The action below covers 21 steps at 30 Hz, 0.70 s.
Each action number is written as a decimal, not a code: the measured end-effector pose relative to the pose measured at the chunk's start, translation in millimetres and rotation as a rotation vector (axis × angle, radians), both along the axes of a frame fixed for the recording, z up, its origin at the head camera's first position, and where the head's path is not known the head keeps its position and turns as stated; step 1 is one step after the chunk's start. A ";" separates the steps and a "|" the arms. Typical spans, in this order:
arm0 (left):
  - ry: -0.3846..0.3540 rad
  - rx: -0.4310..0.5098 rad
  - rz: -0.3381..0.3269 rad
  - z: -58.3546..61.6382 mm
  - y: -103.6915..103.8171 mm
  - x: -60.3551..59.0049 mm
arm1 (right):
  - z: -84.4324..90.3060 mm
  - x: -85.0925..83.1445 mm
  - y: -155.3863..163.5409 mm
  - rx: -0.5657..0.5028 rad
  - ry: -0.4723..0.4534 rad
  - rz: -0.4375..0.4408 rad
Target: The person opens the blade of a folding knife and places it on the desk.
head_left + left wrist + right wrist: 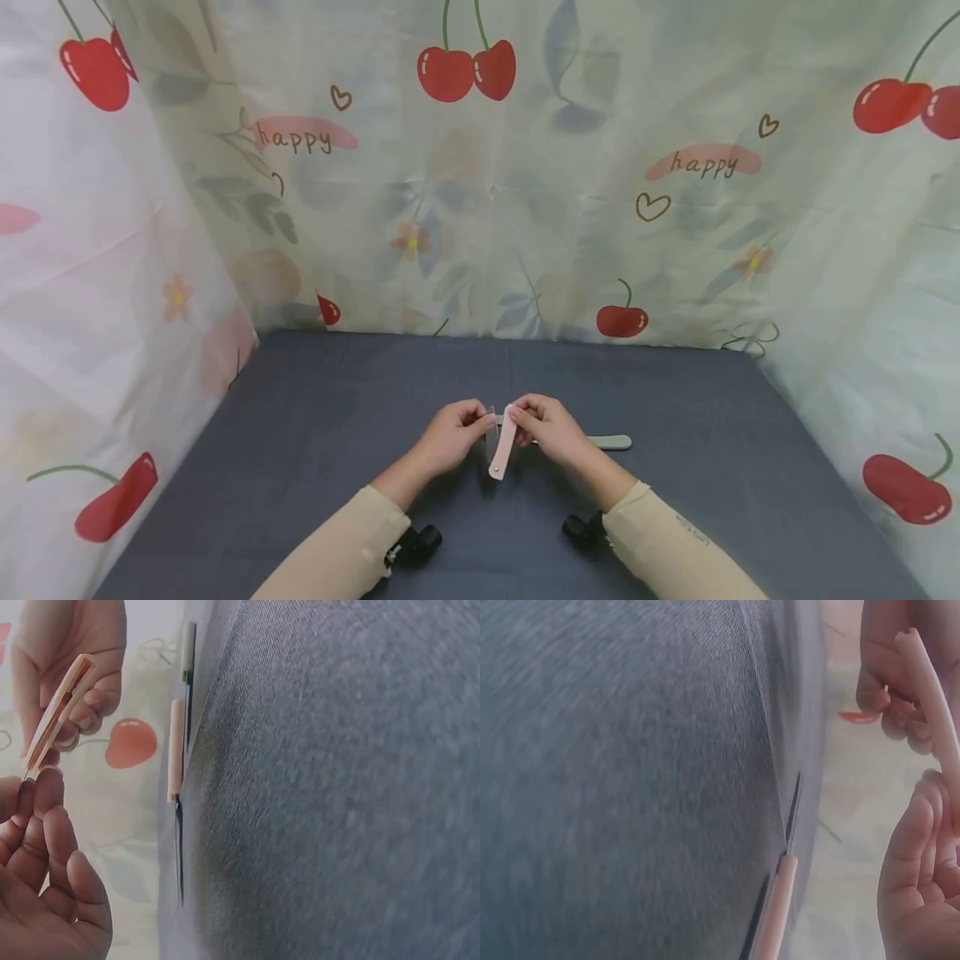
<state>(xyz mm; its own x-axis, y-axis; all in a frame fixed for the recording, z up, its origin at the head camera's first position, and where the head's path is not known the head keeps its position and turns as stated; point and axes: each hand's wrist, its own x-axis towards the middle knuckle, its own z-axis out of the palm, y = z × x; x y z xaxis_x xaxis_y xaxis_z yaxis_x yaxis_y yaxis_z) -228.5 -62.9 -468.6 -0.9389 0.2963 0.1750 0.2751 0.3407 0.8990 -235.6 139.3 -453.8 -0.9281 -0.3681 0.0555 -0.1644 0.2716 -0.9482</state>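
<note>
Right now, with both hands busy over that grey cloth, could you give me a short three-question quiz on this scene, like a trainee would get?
1. True or false: the pink folding tool lies flat on the grey cloth.
2. Which hand grips the pink handle: A left hand, B right hand?
3. What colour is the tool lying on the cloth behind the right hand?

Key
1. False: it is held up above the cloth.
2. B; the left hand pinches the thin part folding out.
3. Grey-green.
</note>
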 end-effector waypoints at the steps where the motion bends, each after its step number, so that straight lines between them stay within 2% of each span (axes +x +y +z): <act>1: -0.002 -0.001 0.001 1.2 0.1 0.2 | 4.6 2.1 0.9 -0.001 -0.009 0.000; 2: 0.000 -0.008 0.003 2.3 0.1 0.1 | 9.6 4.6 1.7 0.003 -0.014 0.001; 7: -0.008 0.008 0.024 5.8 -2.5 -0.3 | 12.7 2.7 13.8 0.024 -0.036 0.011; 9: -0.024 0.032 0.026 5.4 -5.2 -0.8 | 6.9 -1.9 21.5 0.030 -0.051 0.013; 12: -0.054 0.051 0.031 3.4 -9.6 -1.1 | 9.1 -1.5 29.0 0.043 -0.083 0.005; 21: -0.070 0.089 0.028 3.0 -17.2 -1.5 | 12.8 -1.6 45.1 0.049 -0.094 0.033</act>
<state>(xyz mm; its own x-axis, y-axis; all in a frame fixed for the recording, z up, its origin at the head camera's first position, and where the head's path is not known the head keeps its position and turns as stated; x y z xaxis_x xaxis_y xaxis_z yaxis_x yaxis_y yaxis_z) -230.0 -80.2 -465.5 -0.9574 0.2562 0.1334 0.2023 0.2653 0.9427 -237.1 184.4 -441.1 -0.9159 -0.3983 -0.0506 -0.0844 0.3144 -0.9455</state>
